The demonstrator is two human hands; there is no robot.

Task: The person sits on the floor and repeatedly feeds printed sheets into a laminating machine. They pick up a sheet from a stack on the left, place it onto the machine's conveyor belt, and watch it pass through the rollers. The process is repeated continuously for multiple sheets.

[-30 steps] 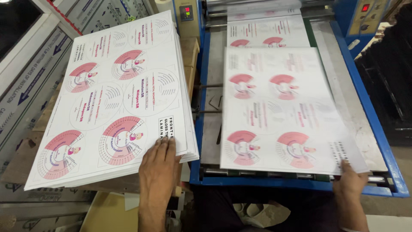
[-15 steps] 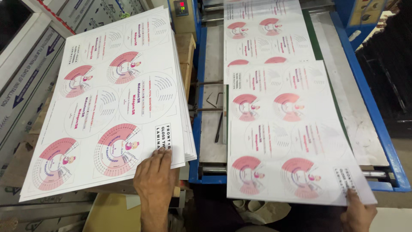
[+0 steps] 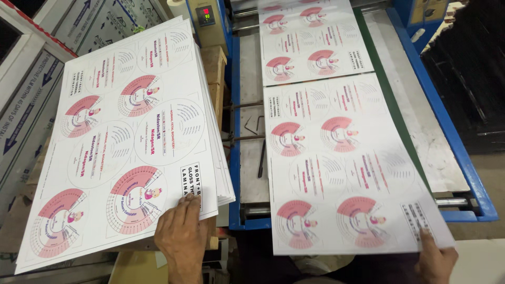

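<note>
Head view: right hand (image 3: 435, 259) pinching sheet (image 3: 347, 173) drawn mostly off machine (image 3: 457, 152), left hand (image 3: 181, 231) flat on stack (image 3: 126, 142), another sheet behind.

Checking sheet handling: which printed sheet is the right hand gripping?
The near sheet on the blue machine bed, overhanging its front edge; right hand pinches its near right corner. The sheet behind lies untouched farther up.

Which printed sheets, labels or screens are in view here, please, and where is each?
Stack of printed sheets: left, white, pink-and-white circles, under the left hand.
Laminated sheet: on the blue-framed machine, same pattern, right hand at its corner.
Small display: top centre, dark, red and green digits.
</note>
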